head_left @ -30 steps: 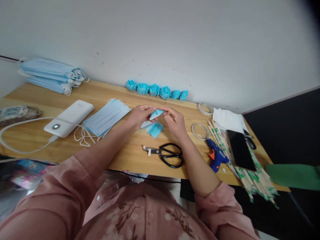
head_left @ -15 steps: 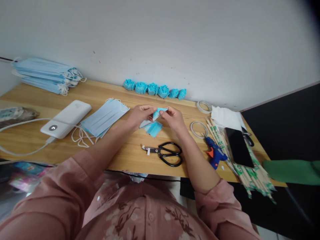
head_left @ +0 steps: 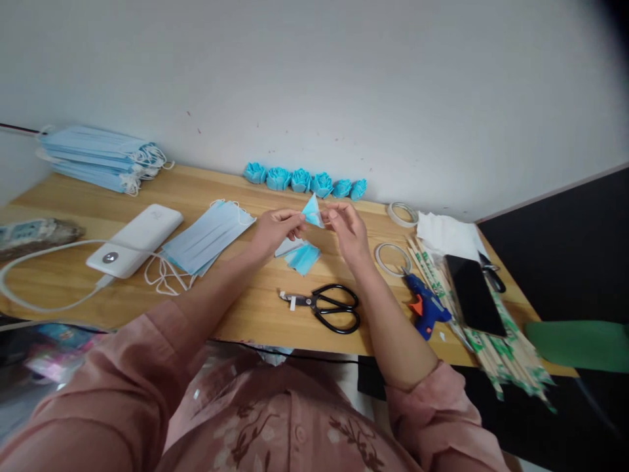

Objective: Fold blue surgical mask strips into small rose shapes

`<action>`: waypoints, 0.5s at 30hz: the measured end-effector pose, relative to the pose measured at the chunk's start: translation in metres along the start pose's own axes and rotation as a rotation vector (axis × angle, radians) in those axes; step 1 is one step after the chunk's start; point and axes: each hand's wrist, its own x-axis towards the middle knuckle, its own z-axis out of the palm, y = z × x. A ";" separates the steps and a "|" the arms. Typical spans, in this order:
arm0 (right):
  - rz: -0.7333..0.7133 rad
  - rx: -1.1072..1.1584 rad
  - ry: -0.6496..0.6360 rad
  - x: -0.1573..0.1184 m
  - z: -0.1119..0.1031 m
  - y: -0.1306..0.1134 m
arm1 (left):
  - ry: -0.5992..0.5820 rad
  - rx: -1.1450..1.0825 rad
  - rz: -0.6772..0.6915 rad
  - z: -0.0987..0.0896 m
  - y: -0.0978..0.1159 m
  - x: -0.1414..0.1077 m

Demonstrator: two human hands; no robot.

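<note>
Between my hands is a small folded blue piece, its pointed tip facing up. My left hand pinches its lower left corner. My right hand is at its right side, fingers curled against the edge; whether they grip it is hard to tell. Below lie cut blue and white pieces on the wooden table. Black-handled scissors rest nearer to me, with small white scraps at the blades. Several blue fabric flowers stand in a row by the wall.
Left: a stack of masks, a white power bank with cable, and more masks. Right: tape rolls, a blue glue gun, wrapped sticks, a phone and white tissues.
The blue piece has been turned and now shows a triangular shape pointing up. My right hand's fingers have loosened and shifted slightly right. The view has moved a little.
</note>
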 end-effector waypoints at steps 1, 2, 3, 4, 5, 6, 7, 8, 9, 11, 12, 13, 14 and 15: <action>-0.013 -0.013 -0.014 0.000 0.000 -0.001 | 0.008 -0.012 -0.004 0.000 0.000 0.000; -0.027 -0.029 -0.029 -0.001 0.001 -0.001 | 0.010 -0.016 -0.008 0.000 0.000 0.001; -0.038 -0.048 -0.041 -0.001 0.001 -0.001 | 0.006 -0.015 -0.011 0.000 0.000 0.000; -0.040 -0.069 -0.050 -0.002 0.002 -0.001 | 0.001 -0.012 -0.011 0.000 0.000 0.000; -0.034 -0.094 -0.053 -0.002 0.003 0.000 | -0.004 -0.010 -0.010 0.000 0.000 0.000; -0.021 -0.119 -0.050 -0.002 0.003 0.001 | -0.009 -0.007 -0.008 0.001 0.001 -0.001; -0.004 -0.140 -0.043 -0.002 0.004 0.002 | -0.016 -0.002 -0.008 0.001 0.001 -0.001; 0.015 -0.153 -0.036 -0.002 0.004 0.004 | -0.023 0.003 -0.009 0.001 0.002 -0.002; 0.032 -0.157 -0.030 -0.002 0.004 0.005 | -0.032 0.009 -0.013 0.001 0.002 -0.002; 0.052 -0.147 -0.015 -0.002 0.003 0.008 | -0.052 0.017 -0.023 0.001 0.001 -0.003; 0.055 -0.137 -0.008 -0.002 0.003 0.009 | -0.064 0.017 -0.028 0.001 0.000 -0.003; 0.054 -0.127 -0.003 -0.002 0.003 0.010 | -0.073 0.016 -0.033 0.001 0.000 -0.003; 0.051 -0.121 0.002 -0.001 0.003 0.010 | -0.079 0.014 -0.037 0.001 -0.001 -0.003; 0.047 -0.117 0.005 -0.001 0.002 0.010 | -0.081 0.013 -0.043 0.001 -0.001 -0.003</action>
